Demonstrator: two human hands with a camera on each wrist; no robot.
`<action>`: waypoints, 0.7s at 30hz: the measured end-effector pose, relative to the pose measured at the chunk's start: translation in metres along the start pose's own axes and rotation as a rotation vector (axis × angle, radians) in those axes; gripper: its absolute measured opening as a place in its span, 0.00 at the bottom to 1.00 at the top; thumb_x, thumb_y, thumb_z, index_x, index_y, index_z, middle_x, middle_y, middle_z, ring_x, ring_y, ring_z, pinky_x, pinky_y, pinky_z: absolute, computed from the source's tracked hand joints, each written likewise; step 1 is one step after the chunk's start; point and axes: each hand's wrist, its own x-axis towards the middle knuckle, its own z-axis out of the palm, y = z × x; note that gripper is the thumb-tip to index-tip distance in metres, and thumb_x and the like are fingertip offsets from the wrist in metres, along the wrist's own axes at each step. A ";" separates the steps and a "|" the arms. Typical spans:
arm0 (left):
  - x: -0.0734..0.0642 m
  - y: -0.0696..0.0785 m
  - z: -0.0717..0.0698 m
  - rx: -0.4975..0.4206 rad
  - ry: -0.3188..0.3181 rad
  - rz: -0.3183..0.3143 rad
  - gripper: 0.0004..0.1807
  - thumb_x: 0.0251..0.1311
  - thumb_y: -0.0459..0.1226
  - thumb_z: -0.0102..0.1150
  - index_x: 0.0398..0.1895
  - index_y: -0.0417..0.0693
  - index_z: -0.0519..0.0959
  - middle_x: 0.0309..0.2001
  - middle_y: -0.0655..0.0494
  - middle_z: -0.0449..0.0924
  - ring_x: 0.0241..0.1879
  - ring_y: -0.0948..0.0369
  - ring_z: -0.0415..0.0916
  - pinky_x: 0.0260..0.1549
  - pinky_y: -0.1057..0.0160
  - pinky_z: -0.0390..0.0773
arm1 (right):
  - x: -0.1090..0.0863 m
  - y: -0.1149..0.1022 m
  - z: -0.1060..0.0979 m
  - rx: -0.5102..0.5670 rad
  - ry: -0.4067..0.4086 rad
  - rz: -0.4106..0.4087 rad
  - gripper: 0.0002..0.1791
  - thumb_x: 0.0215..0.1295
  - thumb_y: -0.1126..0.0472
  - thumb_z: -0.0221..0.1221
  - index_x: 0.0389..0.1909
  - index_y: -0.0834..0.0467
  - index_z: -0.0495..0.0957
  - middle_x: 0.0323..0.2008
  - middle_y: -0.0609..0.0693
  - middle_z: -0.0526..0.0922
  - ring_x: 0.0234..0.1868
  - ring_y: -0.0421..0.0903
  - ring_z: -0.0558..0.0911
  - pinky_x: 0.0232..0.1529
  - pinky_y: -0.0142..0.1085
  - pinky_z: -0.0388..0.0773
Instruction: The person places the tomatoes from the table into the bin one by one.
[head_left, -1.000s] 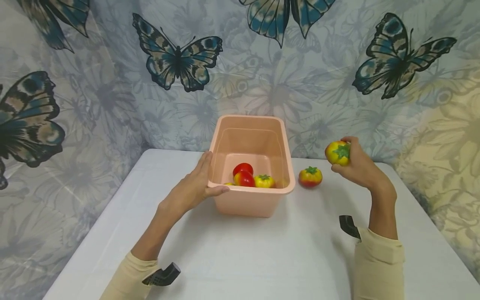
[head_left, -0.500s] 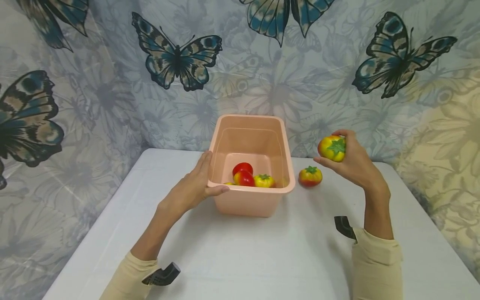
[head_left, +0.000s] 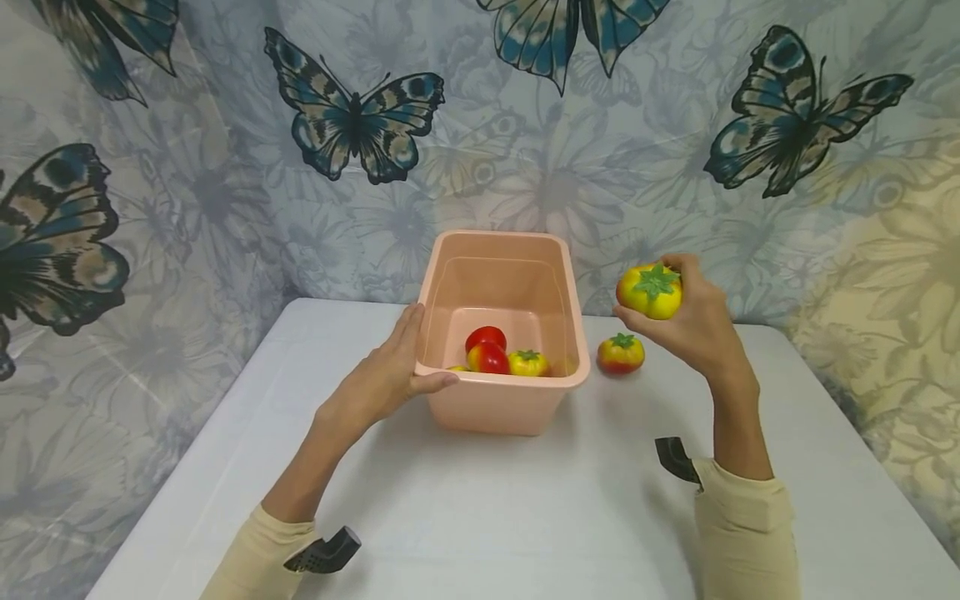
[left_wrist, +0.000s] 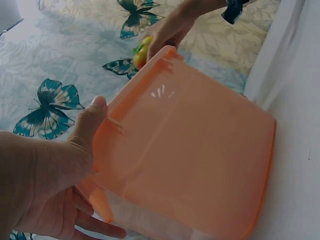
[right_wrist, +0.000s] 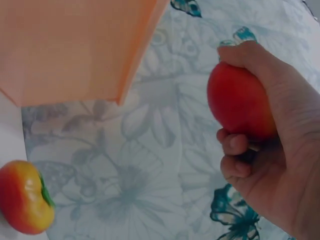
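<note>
My right hand (head_left: pixel 693 321) grips a yellow-and-red tomato (head_left: pixel 649 291) with a green leafy top, held up above the table to the right of the bin. In the right wrist view this tomato (right_wrist: pixel 237 100) shows its red underside between thumb and fingers. At the left side of the peach plastic bin (head_left: pixel 487 406), my left hand (head_left: pixel 378 379) holds the rim, thumb over the near corner. Inside the bin lie a red tomato (head_left: pixel 486 335), a red-yellow tomato (head_left: pixel 489 358) and a yellow tomato (head_left: pixel 528 362); a sliver of another shows at the near wall.
Another red-and-yellow tomato (head_left: pixel 621 354) sits on the white table (head_left: pixel 600 517), just right of the bin and below my right hand. Behind the table hangs a butterfly-patterned cloth (head_left: pixel 360 233). Each forearm carries a black wrist device (head_left: pixel 326 552).
My right hand has moved left with the tomato and a little up, closer to the bin, and now is above the tomato on the table. The left hand and the bin stay put.
</note>
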 end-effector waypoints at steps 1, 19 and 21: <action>0.000 0.000 0.000 -0.003 0.002 0.002 0.70 0.57 0.67 0.68 0.87 0.48 0.35 0.87 0.52 0.39 0.71 0.43 0.73 0.64 0.41 0.79 | 0.000 -0.002 0.002 0.007 0.015 -0.014 0.42 0.56 0.57 0.76 0.66 0.65 0.65 0.51 0.66 0.81 0.41 0.56 0.81 0.35 0.12 0.73; 0.001 0.001 -0.001 -0.012 -0.009 -0.011 0.70 0.56 0.69 0.67 0.87 0.50 0.34 0.87 0.53 0.38 0.73 0.44 0.72 0.66 0.42 0.78 | 0.000 -0.040 0.064 0.001 -0.171 -0.228 0.46 0.63 0.56 0.74 0.74 0.63 0.58 0.60 0.64 0.71 0.55 0.57 0.77 0.53 0.50 0.85; 0.002 0.001 -0.001 -0.006 -0.012 -0.008 0.70 0.57 0.69 0.66 0.87 0.50 0.34 0.87 0.53 0.37 0.73 0.43 0.71 0.68 0.42 0.76 | 0.000 -0.042 0.068 -0.034 -0.203 -0.259 0.46 0.63 0.56 0.74 0.76 0.61 0.59 0.57 0.62 0.70 0.53 0.55 0.76 0.50 0.48 0.85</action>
